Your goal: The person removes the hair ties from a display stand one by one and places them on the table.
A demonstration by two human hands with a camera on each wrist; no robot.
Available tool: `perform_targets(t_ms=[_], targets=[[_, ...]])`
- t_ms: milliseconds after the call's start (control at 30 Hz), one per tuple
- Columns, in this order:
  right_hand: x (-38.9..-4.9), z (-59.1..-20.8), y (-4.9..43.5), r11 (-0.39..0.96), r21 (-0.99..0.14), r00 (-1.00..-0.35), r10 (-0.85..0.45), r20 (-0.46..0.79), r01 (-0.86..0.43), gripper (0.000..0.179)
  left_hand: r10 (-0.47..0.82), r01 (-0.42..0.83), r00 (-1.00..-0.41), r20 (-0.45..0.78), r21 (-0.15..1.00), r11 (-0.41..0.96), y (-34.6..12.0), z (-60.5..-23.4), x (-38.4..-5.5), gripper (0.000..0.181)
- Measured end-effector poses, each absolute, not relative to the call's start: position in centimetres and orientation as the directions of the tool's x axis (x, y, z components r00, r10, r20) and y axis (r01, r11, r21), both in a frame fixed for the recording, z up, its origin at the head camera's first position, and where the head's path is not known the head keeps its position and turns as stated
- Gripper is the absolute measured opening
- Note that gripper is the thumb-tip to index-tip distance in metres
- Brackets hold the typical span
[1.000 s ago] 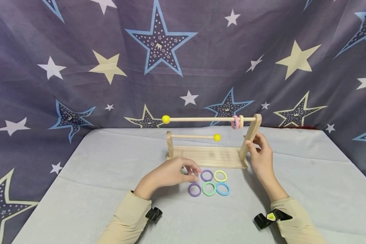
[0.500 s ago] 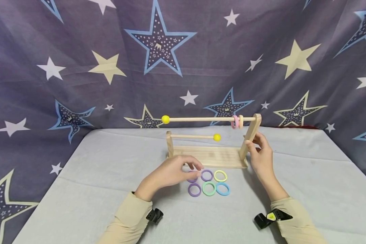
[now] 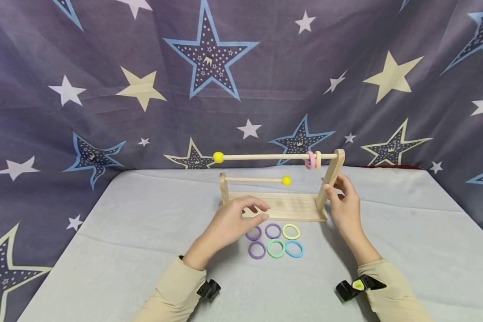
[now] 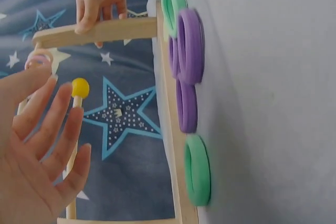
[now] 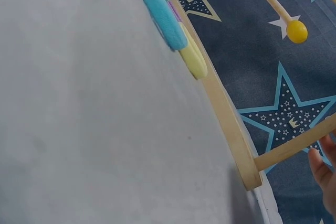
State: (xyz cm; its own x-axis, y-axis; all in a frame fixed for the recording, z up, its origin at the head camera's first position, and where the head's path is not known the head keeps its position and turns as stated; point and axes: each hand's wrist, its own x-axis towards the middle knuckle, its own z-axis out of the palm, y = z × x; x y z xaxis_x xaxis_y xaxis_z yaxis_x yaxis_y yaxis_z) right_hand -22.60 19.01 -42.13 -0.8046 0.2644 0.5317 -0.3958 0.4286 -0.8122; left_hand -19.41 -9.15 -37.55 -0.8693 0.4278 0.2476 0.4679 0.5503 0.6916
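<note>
A wooden stand (image 3: 273, 203) has two rods tipped with yellow balls. A pink ring (image 3: 310, 160) and a pale orange ring (image 3: 318, 159) hang on its upper rod. My right hand (image 3: 346, 203) holds the right post (image 3: 331, 181) between thumb and fingers. My left hand (image 3: 235, 219) hovers in front of the base, fingers loosely bent, holding nothing. Below it on the cloth lie purple rings (image 3: 257, 250), a mint green ring (image 3: 276, 248), a blue ring (image 3: 294, 248) and a yellow ring (image 3: 291, 231). Another green ring (image 4: 197, 170), visible in the left wrist view, is hidden in the head view.
A light grey cloth (image 3: 116, 250) covers the table. Behind it hangs a dark curtain (image 3: 241, 112) printed with stars. The lower rod (image 3: 253, 180) ends in a yellow ball (image 3: 286, 180) above the base.
My left hand has risen away from the rings toward the stand's base, uncovering the purple ring at the left. My right hand keeps its hold on the post.
</note>
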Motion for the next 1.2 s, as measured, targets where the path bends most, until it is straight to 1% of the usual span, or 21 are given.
perform_targets(t_ms=[300,433,633,867,1200], targets=[[-22.8,-42.1,19.1,0.424,-0.807,-0.798,0.26,0.544,-0.412,0.038,0.342,0.479,-0.874,0.346,0.731,0.486,-8.6,-37.2,-19.4,0.018],[-22.7,-42.0,19.1,0.417,-0.807,-0.799,0.255,0.546,-0.419,0.038,0.304,0.47,-0.881,0.361,0.737,0.486,-8.3,-37.0,-19.4,0.017],[-22.5,-41.9,19.1,0.407,-0.818,-0.808,0.257,0.53,-0.407,0.04,0.271,0.488,-0.873,0.405,0.73,0.478,-7.4,-36.7,-19.4,0.018],[-22.6,-42.0,19.0,0.414,-0.815,-0.805,0.261,0.533,-0.406,0.04,0.233,0.495,-0.867,0.441,0.71,0.5,-6.4,-36.4,-19.7,0.02],[-22.6,-41.9,19.1,0.411,-0.828,-0.818,0.267,0.509,-0.381,0.042,0.191,0.509,-0.857,0.479,0.727,0.461,-4.6,-36.0,-20.6,0.021]])
